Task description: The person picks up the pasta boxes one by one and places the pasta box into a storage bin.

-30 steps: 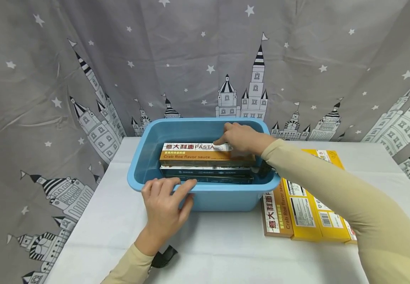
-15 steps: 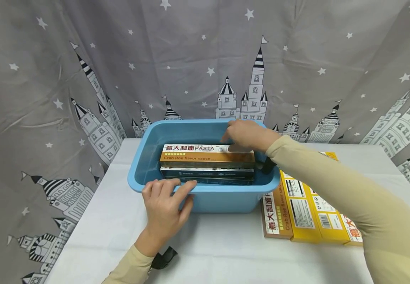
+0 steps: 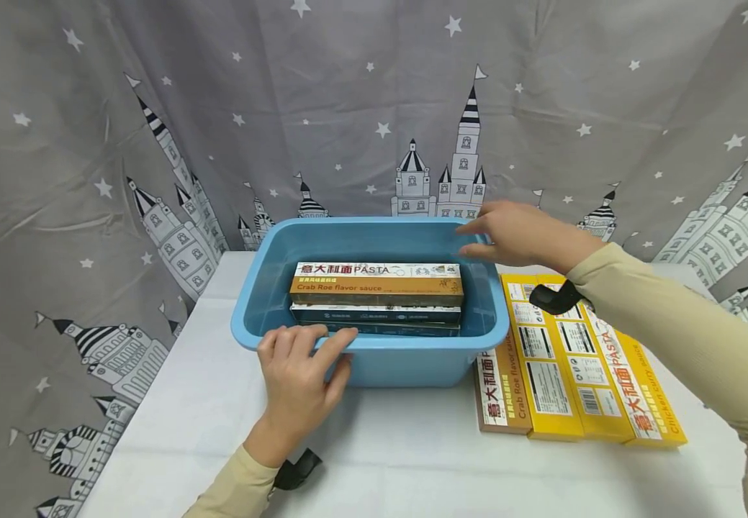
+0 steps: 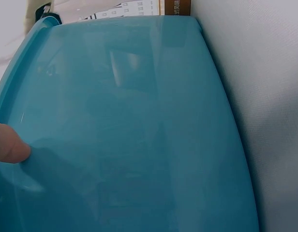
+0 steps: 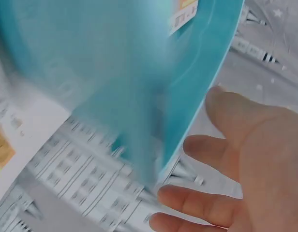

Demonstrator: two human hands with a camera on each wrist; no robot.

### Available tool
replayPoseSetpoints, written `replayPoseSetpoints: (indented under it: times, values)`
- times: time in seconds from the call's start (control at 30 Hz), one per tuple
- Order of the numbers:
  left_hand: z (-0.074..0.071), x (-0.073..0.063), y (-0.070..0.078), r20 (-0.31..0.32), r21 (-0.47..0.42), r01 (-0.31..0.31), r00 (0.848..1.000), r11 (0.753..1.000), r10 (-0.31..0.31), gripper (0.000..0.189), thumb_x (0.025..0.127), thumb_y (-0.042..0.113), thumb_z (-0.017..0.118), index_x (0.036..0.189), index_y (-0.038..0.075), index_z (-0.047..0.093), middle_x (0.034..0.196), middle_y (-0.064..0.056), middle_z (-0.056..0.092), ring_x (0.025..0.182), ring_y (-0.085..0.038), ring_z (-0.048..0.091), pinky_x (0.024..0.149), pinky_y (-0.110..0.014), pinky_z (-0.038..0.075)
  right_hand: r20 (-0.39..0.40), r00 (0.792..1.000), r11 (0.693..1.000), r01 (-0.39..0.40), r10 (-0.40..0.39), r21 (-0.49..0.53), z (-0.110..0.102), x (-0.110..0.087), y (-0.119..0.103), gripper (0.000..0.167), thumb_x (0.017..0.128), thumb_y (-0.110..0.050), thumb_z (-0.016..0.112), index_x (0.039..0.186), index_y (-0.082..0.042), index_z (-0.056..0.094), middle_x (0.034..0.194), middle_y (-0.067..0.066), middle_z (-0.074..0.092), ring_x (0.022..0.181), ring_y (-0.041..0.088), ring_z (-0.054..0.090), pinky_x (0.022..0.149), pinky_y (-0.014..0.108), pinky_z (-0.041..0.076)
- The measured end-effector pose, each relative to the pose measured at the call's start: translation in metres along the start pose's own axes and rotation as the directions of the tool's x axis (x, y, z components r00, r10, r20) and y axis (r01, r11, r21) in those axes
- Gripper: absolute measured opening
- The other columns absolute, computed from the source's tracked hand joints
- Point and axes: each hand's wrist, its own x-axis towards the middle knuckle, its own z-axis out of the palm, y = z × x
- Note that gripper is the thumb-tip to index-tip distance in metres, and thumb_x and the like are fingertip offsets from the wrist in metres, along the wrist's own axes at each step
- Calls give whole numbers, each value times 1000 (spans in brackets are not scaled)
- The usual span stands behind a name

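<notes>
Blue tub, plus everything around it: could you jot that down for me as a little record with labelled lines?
Container: blue tub on a white surface
Inside: Crab Roe flavor sauce box, label readable; dark boxes nearer the person, partly hidden
Left grip: fingers over the tub's near rim, thumb against the outer wall
Right grip: by the tub's far right corner, fingers apart, holding nothing
Outside, right: row of pasta boxes, one marked Chicken curry sauce
Backdrop: grey curtain printed with castles and stars
</notes>
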Motion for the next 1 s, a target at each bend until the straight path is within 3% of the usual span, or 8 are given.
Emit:
replayPoseSetpoints:
  times: [0.13,0.3,0.63,1.0]
  values:
    - [0,0,0,-2,3,4,1000,1000,-4,20,92,19,58,102,18,75,86,-12,63,80,-31,52,85,-53,28,7,997,997,-74,74,14,7,-27,16,50,100,-38,61,141,-10,62,128,23,66,113,39,64,93,56,53]
    - [0,0,-1,-6,2,3,1000,1000,-3,20,92,19,58,102,18,75,86,-12,63,80,-32,52,85,-53,28,4,985,985,-171,171,39,23,-60,35,58,101,-40,59,151,-11,50,132,27,61,118,45,61,96,62,50]
    - [1,0,1,10,-7,6,1000,1000,-6,21,95,20,56,103,17,75,86,-13,63,83,-32,52,85,-54,28,80,946,948,-317,313,38,63,-120,66,63,103,-43,53,153,-5,44,139,35,54,124,56,55,97,69,46]
    - [1,1,0,7,-10,6,1000,1000,-6,21,93,19,57,103,17,75,87,-12,63,82,-32,52,85,-54,28,156,891,885,-447,427,131,95,-167,77,67,103,-42,54,152,2,42,137,43,48,113,56,58,88,66,51]
